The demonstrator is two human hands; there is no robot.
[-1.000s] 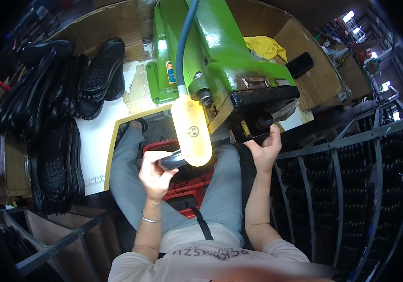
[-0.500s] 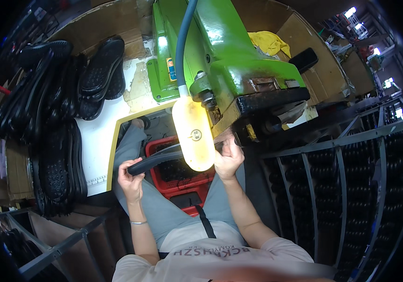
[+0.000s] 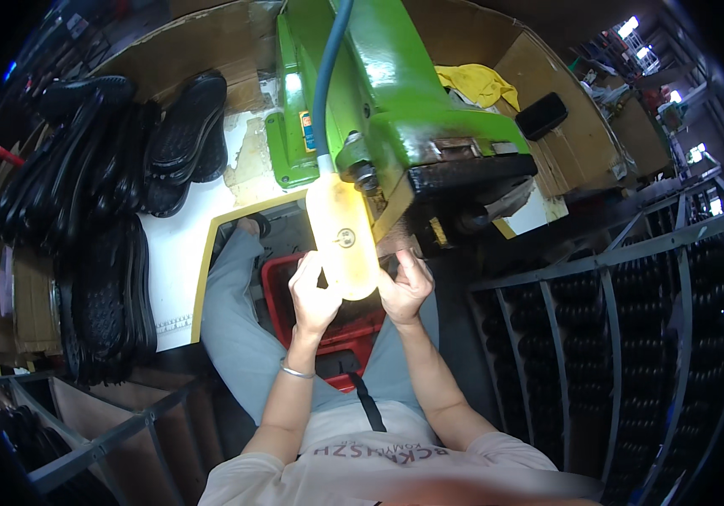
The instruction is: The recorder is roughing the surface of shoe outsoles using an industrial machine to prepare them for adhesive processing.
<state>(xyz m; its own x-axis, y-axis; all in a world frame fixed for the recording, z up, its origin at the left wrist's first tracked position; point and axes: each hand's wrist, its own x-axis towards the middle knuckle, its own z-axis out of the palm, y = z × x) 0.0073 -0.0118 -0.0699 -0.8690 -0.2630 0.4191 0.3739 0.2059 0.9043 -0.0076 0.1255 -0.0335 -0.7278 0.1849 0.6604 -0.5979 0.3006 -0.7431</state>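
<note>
I sit at a green machine [image 3: 395,101] with a yellowish translucent shade [image 3: 347,244] hanging from its head. My left hand [image 3: 313,297] and my right hand [image 3: 406,288] are raised close together on either side of that shade. Between them they grip a black shoe sole, which the shade almost wholly hides. A red crate [image 3: 280,295] rests on my lap under the hands. A thin bracelet is on my left wrist.
Several black shoe soles [image 3: 100,219] are piled on the white table [image 3: 178,249] to my left. A metal rack [image 3: 632,320] filled with dark soles stands at the right. Behind the machine are cardboard walls, a yellow cloth [image 3: 476,84] and a black pad [image 3: 540,115].
My hands held the black sole stretched out between them; they have since come closer together and risen up to the shade, hiding the sole.
</note>
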